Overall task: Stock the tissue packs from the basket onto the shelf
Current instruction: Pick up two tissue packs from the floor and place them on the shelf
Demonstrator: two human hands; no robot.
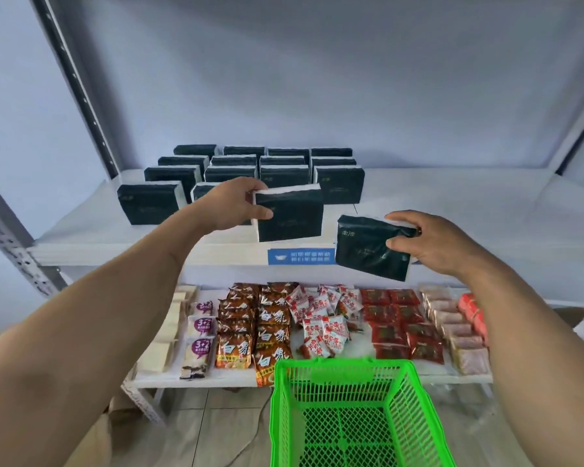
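Two dark tissue packs, left hand gripping one, right hand another; green basket below

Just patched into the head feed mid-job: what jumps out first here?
Two hands raised at the upper shelf, each holding a dark tissue pack: the left hand holds an upright pack at the shelf's front, the right hand a tilted pack in front of the shelf edge. Behind them stand rows of dark tissue packs. At bottom centre sits a bright green basket, below it colourful snack packets on the lower shelf.
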